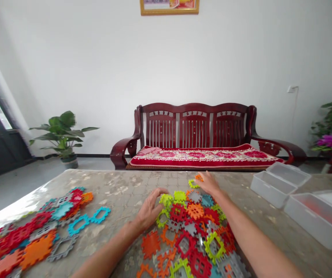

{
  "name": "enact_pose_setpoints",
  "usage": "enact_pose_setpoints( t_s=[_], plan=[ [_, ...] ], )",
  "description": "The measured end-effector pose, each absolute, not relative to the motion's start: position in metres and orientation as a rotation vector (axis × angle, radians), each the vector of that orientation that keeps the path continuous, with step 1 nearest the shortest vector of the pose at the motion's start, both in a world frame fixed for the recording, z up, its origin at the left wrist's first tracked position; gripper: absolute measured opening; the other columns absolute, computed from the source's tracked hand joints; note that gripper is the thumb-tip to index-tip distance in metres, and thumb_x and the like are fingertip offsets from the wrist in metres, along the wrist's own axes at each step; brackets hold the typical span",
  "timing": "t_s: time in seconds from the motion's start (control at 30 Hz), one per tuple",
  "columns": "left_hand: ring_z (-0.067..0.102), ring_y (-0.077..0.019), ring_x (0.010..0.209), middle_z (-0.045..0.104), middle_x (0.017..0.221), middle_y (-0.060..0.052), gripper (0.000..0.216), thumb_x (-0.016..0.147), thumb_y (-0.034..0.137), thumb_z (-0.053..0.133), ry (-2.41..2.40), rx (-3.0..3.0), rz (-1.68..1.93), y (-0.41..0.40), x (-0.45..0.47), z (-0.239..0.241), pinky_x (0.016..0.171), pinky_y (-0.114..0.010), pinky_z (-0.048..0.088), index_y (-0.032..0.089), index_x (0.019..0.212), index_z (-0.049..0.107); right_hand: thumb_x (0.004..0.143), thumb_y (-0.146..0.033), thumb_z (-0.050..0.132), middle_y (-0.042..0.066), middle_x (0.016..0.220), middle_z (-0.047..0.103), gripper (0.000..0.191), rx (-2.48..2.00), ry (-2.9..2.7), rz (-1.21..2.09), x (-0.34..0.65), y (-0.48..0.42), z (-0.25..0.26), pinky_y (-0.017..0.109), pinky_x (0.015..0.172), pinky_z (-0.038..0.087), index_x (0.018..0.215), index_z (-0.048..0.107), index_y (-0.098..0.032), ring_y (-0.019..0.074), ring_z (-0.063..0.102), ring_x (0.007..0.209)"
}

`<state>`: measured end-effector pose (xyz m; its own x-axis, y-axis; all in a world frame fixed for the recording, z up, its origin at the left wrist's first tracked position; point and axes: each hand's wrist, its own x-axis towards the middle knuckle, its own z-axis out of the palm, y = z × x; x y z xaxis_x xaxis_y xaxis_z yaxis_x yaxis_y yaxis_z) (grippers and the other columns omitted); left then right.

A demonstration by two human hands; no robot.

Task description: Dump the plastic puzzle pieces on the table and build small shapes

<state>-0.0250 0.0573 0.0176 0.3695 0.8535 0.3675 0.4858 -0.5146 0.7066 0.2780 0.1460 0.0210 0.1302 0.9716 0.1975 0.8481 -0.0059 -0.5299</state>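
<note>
The left hand [149, 210] has its thumb spread from loosely curved fingers, seemingly just touching a green piece [166, 199] at their tips; the right hand [209, 183] bends over an orange piece [199, 177], grasped or merely touched, I cannot tell; the toy pile [195, 211] lies between and nearer than both hands' fingers.

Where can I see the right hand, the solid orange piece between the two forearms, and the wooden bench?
Right hand [209, 183]: head view, on the back of the hand.
Solid orange piece [150, 244]: head view, on the middle of its flat face.
Wooden bench [194, 126]: head view, on the middle of its backrest.
</note>
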Motion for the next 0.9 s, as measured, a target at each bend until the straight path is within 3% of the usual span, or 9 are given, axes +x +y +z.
enact_pose_setpoints(
  t_s=[0.07,0.17,0.3,0.5,0.7,0.8,0.9],
  plan=[
    [0.049,-0.025,0.127,0.057,0.132,-0.008,0.044,0.084,0.032,0.047,1.238,2.191,0.908,0.055,-0.021,0.018,0.112,-0.041,0.036,0.022,0.126,0.055,0.072,-0.051,0.069,0.014,0.135,0.057,0.054,-1.972,-1.819,0.32,0.274,0.152,0.014,0.051,0.103,0.037,0.118,0.066,-0.024,0.0369,0.049,0.127],
    [0.041,-0.028,0.136,0.046,0.146,-0.012,0.055,0.087,0.045,0.051,1.363,2.245,0.714,0.053,-0.014,0.018,0.115,-0.045,0.032,0.023,0.137,0.051,0.067,-0.049,0.073,0.011,0.127,0.062,0.051,-1.967,-1.913,0.321,0.266,0.152,0.011,0.048,0.099,0.04,0.113,0.068,-0.027,0.034,0.054,0.12],
    [0.042,-0.0285,0.136,0.047,0.145,-0.013,0.052,0.088,0.045,0.05,1.431,2.316,0.576,0.052,-0.008,0.013,0.115,-0.045,0.031,0.023,0.135,0.055,0.062,-0.038,0.077,0.007,0.113,0.067,0.046,-1.899,-1.91,0.295,0.262,0.147,0.009,0.039,0.093,0.043,0.105,0.068,-0.025,0.0283,0.058,0.111],
    [0.045,-0.0257,0.134,0.052,0.142,-0.01,0.046,0.088,0.041,0.051,1.417,2.301,0.654,0.054,-0.011,0.007,0.114,-0.043,0.034,0.026,0.131,0.058,0.052,-0.023,0.078,0.001,0.1,0.064,0.047,-1.852,-1.739,0.318,0.257,0.14,0.005,0.03,0.08,0.047,0.097,0.064,-0.024,0.0197,0.062,0.09],
    [0.042,-0.0249,0.138,0.047,0.148,-0.011,0.05,0.091,0.045,0.046,1.345,2.24,0.659,0.047,-0.022,0.01,0.116,-0.04,0.032,0.023,0.134,0.055,0.065,-0.023,0.062,0.005,0.094,0.068,0.022,-1.708,-1.552,0.368,0.26,0.13,0.02,0.033,0.087,0.047,0.086,0.064,-0.021,0.0221,0.062,0.093],
    [0.037,-0.0261,0.14,0.04,0.152,-0.012,0.058,0.09,0.052,0.047,1.302,2.242,0.623,0.036,-0.031,0.011,0.117,-0.04,0.03,0.022,0.14,0.049,0.067,-0.027,0.059,0.006,0.096,0.07,0.028,-1.607,-1.516,0.421,0.258,0.112,0.033,0.033,0.084,0.05,0.093,0.065,-0.019,0.0218,0.064,0.093],
    [0.031,-0.0314,0.143,0.036,0.155,-0.014,0.073,0.085,0.063,0.052,1.305,2.272,0.55,0.016,-0.039,0.013,0.118,-0.048,0.025,0.024,0.146,0.042,0.067,-0.032,0.062,0.005,0.094,0.072,0.035,-1.493,-1.522,0.608,0.253,0.084,0.044,0.031,0.069,0.053,0.099,0.065,-0.018,0.0202,0.066,0.08]
  ],
)
